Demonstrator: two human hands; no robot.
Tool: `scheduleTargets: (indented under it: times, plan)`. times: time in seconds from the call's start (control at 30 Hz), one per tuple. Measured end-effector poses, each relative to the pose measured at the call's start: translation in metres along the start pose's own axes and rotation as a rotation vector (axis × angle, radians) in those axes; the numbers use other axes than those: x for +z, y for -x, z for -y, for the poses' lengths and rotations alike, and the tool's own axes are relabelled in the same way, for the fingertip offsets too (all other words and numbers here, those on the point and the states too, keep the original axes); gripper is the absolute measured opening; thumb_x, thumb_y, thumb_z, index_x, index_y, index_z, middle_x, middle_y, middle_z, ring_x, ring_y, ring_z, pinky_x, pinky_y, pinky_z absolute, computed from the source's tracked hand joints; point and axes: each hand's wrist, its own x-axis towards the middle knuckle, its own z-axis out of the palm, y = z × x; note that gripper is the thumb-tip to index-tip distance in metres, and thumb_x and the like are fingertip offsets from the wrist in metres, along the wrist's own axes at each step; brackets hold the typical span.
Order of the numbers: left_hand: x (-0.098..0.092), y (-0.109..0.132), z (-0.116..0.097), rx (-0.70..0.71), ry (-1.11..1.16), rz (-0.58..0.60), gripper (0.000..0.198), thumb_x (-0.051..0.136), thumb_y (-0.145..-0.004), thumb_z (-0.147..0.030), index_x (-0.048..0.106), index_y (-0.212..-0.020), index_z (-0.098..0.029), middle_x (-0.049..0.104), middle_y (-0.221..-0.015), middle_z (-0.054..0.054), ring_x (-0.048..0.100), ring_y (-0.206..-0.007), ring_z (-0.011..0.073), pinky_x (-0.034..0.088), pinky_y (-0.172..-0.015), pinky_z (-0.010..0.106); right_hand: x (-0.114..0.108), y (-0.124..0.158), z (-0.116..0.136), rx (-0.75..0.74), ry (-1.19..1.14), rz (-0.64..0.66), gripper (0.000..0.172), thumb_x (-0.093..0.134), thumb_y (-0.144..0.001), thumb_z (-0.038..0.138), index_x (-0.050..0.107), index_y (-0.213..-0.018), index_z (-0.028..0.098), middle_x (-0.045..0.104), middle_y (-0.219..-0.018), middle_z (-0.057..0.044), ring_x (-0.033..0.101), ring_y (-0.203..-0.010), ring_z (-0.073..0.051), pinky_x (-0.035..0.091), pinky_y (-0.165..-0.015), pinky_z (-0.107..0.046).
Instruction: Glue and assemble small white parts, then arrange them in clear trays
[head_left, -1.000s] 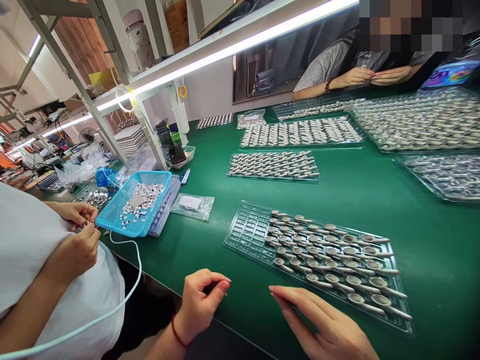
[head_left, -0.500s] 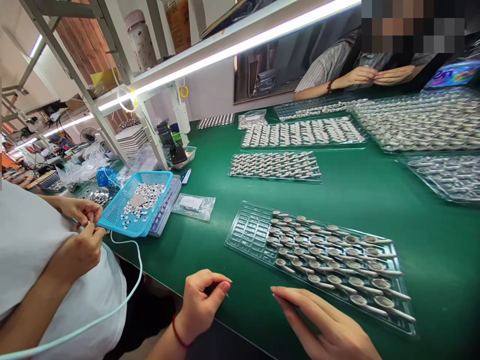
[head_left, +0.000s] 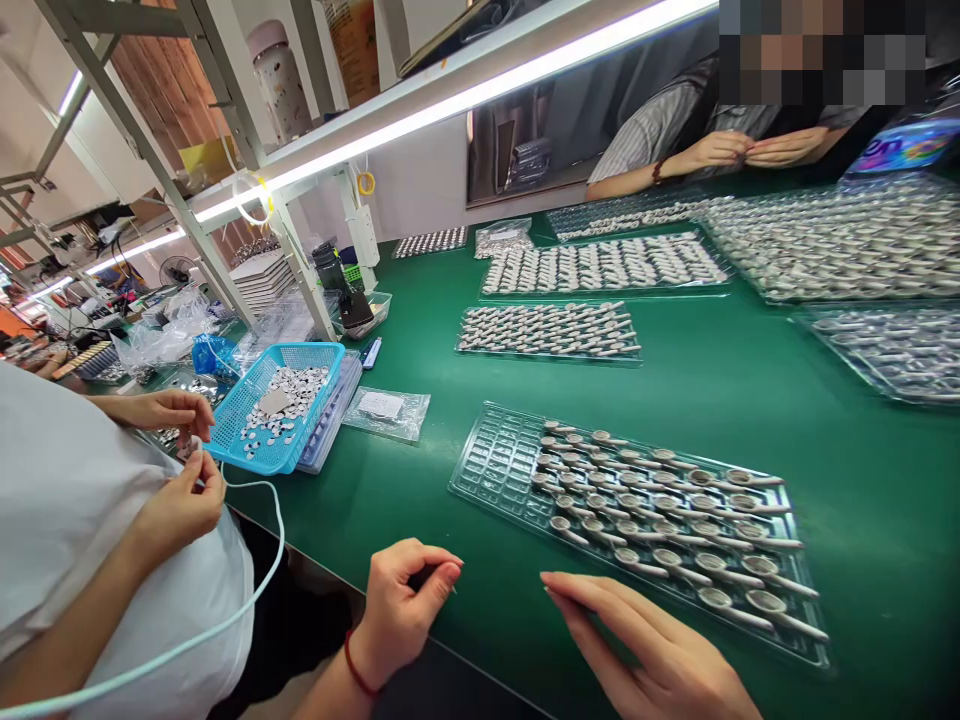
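Note:
My left hand (head_left: 401, 605) rests at the near edge of the green table (head_left: 750, 400), its fingers curled in a pinch on a small dark thing I cannot make out. My right hand (head_left: 645, 650) lies flat on the table with fingers stretched out, holding nothing, its fingertips just short of a clear plastic tray (head_left: 637, 520). That tray holds several small white earbud-shaped parts in rows; its left end has bare pockets.
A co-worker in white sits at my left, with hands (head_left: 176, 470) working by a blue basket (head_left: 274, 405) of small parts. Several filled trays (head_left: 547, 330) lie farther back. Another person's hands (head_left: 750, 150) are across the table. A small bag (head_left: 386, 410) lies near the basket.
My own hands have stayed put. The co-worker's hands at the left have shifted a little beside the blue basket.

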Motion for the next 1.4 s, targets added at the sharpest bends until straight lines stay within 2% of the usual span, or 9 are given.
scheduleTargets:
  times: [1.4]
  plan:
    - [0.0001, -0.0010, 0.0010, -0.003, -0.003, 0.008, 0.025, 0.060, -0.090, -0.036, 0.075, -0.086, -0.017, 0.068, -0.067, 0.005, 0.058, -0.060, 0.0132, 0.045, -0.058, 0.024, 0.0011, -0.0018, 0.0011, 0.006, -0.030, -0.011, 0.016, 0.052, -0.095, 0.018, 0.066, -0.102, 0.022, 0.074, -0.085, -0.003, 0.073, -0.071, -0.015, 0.061, -0.067, -0.021]
